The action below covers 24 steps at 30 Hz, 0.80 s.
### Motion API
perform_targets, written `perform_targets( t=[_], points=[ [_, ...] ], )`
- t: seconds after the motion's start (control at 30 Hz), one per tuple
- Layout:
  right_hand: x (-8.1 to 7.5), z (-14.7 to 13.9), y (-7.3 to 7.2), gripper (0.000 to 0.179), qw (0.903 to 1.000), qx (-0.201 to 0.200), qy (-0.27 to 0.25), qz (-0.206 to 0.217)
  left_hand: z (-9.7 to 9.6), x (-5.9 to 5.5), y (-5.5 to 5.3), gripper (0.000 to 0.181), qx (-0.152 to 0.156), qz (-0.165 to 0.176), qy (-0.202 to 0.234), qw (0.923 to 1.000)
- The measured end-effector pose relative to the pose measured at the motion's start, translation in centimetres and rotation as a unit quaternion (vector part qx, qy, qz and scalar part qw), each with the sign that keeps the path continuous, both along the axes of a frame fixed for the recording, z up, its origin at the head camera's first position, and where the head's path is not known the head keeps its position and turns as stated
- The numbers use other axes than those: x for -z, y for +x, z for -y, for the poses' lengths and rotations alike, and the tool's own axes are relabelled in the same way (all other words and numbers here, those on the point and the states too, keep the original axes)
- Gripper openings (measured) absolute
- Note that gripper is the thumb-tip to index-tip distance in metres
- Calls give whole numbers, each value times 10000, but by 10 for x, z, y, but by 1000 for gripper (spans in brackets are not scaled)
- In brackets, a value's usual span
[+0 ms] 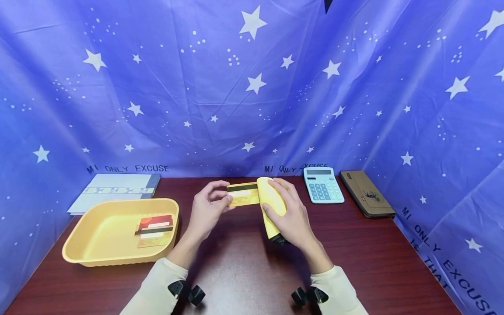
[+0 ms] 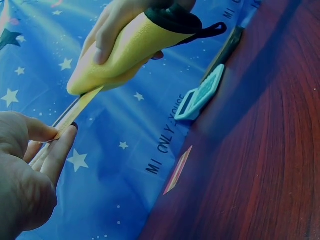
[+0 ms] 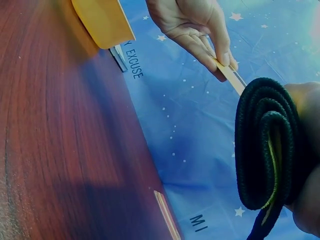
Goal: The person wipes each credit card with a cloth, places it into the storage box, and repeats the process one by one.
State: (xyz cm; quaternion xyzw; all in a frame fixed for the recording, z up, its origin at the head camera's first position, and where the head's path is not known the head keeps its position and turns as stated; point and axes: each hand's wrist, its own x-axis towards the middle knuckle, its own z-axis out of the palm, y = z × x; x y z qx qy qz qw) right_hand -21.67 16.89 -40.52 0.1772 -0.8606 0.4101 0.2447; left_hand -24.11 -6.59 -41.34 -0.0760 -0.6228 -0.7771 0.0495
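Note:
My left hand (image 1: 208, 205) pinches the left end of a yellow bank card (image 1: 242, 195), its black magnetic stripe facing me. In my right hand (image 1: 290, 212) is a folded yellow cloth (image 1: 269, 201), wrapped over the card's right end and hiding it. The cloth's lower end has a rolled black edge (image 3: 260, 145), and a black loop (image 2: 212, 31) sticks out there. Both hands hold these above the table. To the left, a yellow plastic basin (image 1: 104, 236) has red and yellow cards (image 1: 155, 232) lying in its right part.
A flat card with red stripes (image 2: 178, 170) lies near the table's back edge. At the back right are a light-blue calculator (image 1: 323, 186) and a brown wallet (image 1: 367, 193). Behind the basin lies a pale notebook (image 1: 118, 186). A blue starry curtain (image 1: 220, 87) surrounds the table (image 1: 236, 280).

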Motion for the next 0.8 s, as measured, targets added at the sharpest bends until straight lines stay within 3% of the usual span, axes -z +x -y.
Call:
perform_targets(
  t=[0.8],
  points=[
    [3, 4, 0, 67, 9998, 31, 79, -175, -9, 2, 6, 38, 324, -219, 268, 9989]
  ],
)
